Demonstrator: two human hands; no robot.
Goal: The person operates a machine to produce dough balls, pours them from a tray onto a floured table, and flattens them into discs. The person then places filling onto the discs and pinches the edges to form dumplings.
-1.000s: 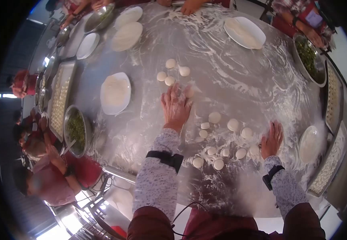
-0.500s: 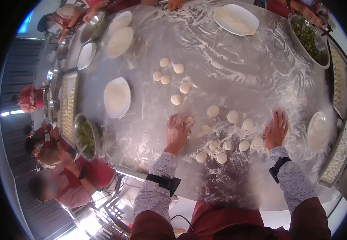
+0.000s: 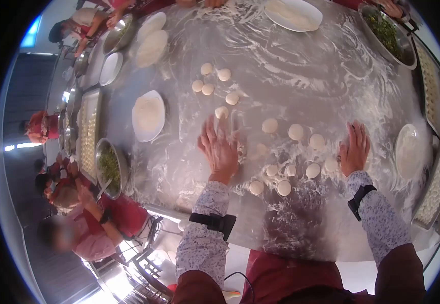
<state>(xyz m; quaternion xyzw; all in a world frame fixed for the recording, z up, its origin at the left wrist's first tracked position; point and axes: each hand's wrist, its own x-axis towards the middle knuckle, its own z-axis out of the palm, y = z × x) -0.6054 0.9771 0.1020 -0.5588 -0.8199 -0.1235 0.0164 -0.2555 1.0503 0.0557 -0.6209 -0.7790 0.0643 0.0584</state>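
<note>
Your left hand [image 3: 221, 149] has slid forward, flat and spread, behind a dough ball [image 3: 222, 112]; your right hand [image 3: 354, 149] lies open. The ball is likely soft and floury, so cup it lightly.

Sleeves pale with fine speckled print, dark red cuffs near elbows; black strap on each forearm; floury hands.

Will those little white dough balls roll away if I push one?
Probably a little: the dough balls look round, and the floury table should let them slide, not stick. They seem soft, so a hard push may dent one.
</note>
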